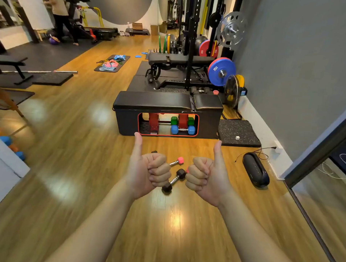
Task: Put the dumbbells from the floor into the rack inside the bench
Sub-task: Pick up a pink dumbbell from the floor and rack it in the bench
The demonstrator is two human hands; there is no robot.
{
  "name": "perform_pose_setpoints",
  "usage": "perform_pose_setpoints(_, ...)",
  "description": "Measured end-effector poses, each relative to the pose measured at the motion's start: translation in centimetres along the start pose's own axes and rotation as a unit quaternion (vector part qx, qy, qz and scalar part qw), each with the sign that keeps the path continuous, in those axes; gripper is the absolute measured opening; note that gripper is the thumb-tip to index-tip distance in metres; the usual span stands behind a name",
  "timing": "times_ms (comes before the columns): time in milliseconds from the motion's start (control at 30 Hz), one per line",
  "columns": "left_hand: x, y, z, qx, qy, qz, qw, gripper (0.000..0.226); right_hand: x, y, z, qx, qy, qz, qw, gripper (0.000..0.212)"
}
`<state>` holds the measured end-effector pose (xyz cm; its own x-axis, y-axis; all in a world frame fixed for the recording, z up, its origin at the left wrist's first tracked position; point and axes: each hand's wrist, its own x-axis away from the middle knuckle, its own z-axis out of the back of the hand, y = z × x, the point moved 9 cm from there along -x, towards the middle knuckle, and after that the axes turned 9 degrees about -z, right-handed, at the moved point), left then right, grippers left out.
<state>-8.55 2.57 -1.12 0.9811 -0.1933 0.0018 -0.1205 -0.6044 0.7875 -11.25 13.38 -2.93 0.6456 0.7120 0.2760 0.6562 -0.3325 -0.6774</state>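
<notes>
Both hands mid-frame, fists curled, thumbs up, holding nothing: left hand [148, 169], right hand [208, 176]. Btwn them on the wood floor [88, 147] lies a black dumbbell [174, 181], tilted diagonally; just above it a pink-ended dumbbell [177, 161], partly hidden by the fists. Further up, center frame, black bench [167, 103] w/ red-edged opening; inside, rack [154, 121] holds blue dumbbell [183, 129] and green dumbbell [174, 120] above it. Black speaker [255, 172] at right.
</notes>
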Motion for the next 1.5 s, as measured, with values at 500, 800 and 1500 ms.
perform_pose_setpoints(500,-3.0,-2.6,11.9,-0.870,0.066,0.005,0.488,0.097,-4.4,1.2,9.9,0.742,0.317,0.006,0.590,0.100)
perform_pose_setpoints(800,-11.5,-2.6,19.9,-0.840,0.034,0.018,0.541,0.086,-14.2,-0.2,14.7,0.720,0.342,-0.054,0.602,0.088)
perform_pose_setpoints(1500,-35.1,-1.0,37.7,-0.770,-0.050,0.143,0.620,0.048,-38.6,-5.1,23.7,0.479,0.439,-0.075,0.756,0.033)
